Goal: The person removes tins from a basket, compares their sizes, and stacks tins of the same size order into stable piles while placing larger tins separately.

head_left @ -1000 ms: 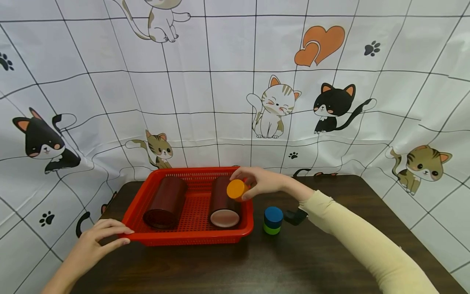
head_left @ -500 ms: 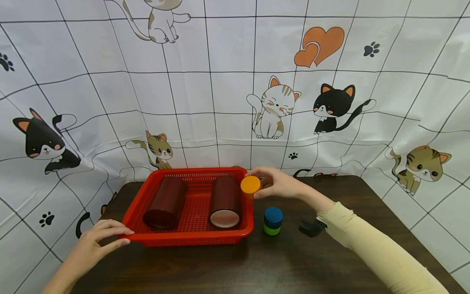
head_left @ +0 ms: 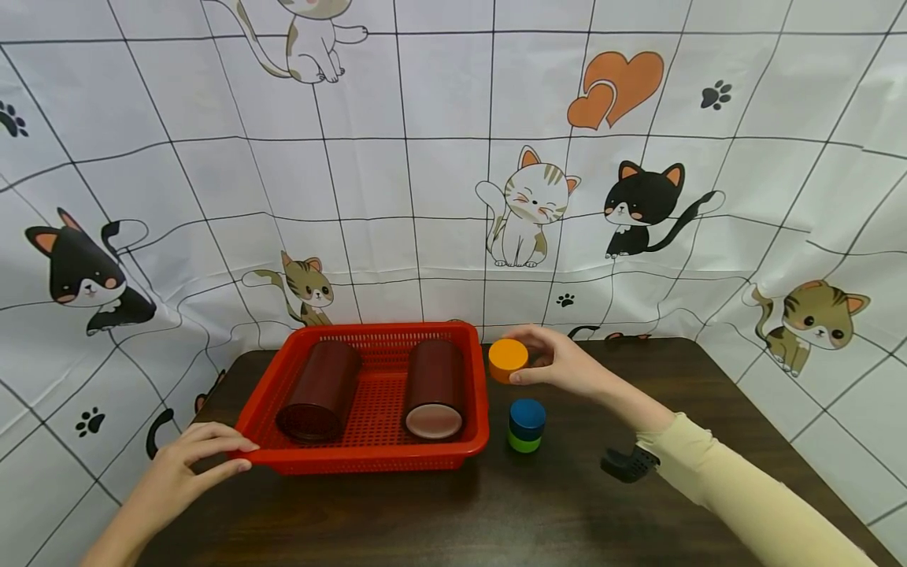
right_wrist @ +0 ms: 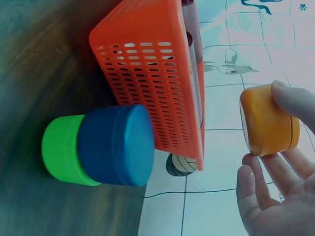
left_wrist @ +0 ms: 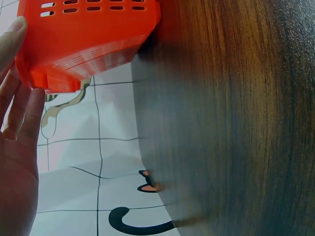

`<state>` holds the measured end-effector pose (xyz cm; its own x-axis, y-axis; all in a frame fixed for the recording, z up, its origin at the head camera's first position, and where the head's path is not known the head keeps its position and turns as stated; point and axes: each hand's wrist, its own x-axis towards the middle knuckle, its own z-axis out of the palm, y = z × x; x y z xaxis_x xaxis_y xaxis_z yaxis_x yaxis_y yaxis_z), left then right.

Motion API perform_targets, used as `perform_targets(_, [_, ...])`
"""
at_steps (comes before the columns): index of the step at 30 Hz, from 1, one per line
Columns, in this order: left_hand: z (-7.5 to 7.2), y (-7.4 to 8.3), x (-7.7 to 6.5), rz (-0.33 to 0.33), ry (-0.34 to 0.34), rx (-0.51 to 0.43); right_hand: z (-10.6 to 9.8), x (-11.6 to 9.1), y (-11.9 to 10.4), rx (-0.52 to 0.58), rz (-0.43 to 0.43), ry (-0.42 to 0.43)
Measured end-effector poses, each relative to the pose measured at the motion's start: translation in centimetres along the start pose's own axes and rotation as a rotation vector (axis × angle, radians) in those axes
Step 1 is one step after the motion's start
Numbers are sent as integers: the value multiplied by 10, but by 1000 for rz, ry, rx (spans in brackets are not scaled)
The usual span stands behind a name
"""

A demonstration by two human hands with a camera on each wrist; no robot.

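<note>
My right hand (head_left: 560, 366) pinches a small round orange jar (head_left: 508, 361) between thumb and fingers, in the air just right of the red plastic basket (head_left: 368, 455). In the right wrist view, the thumb lies on one side of the orange jar (right_wrist: 268, 120) and fingertips on the other. Below it, a blue jar (head_left: 527, 417) is stacked on a green jar (head_left: 524, 444) on the table. With my left hand (head_left: 180, 472) I grip the basket's front left corner; the left wrist view shows the thumb and fingers on opposite sides of the rim (left_wrist: 24, 59).
Two dark brown cylinders (head_left: 320, 390) lie on their sides in the basket, apart from each other; the right one (head_left: 435, 378) shows a pale end. The dark wooden table (head_left: 567, 512) meets a cat-print sheet (head_left: 439, 181) behind and at both sides.
My right hand has carried the orange jar rightward from above the right brown cylinder to beyond the basket's right rim. The left hand and basket have stayed put.
</note>
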<state>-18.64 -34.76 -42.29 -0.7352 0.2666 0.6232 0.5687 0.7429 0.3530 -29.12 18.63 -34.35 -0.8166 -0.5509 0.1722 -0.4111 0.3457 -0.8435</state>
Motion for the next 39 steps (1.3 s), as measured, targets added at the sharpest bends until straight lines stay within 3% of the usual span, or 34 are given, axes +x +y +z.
perform_targets(20, [-1, 1, 0, -27, -8, -27, 1, -28, 18, -36, 73, 66])
perform_targets(27, [0, 0, 0, -3, -2, -17, 2, -35, 23, -54, 85, 79])
perform_targets(39, [-1, 1, 0, -1, 0, -27, 6, -44, 34, -36, 97, 41])
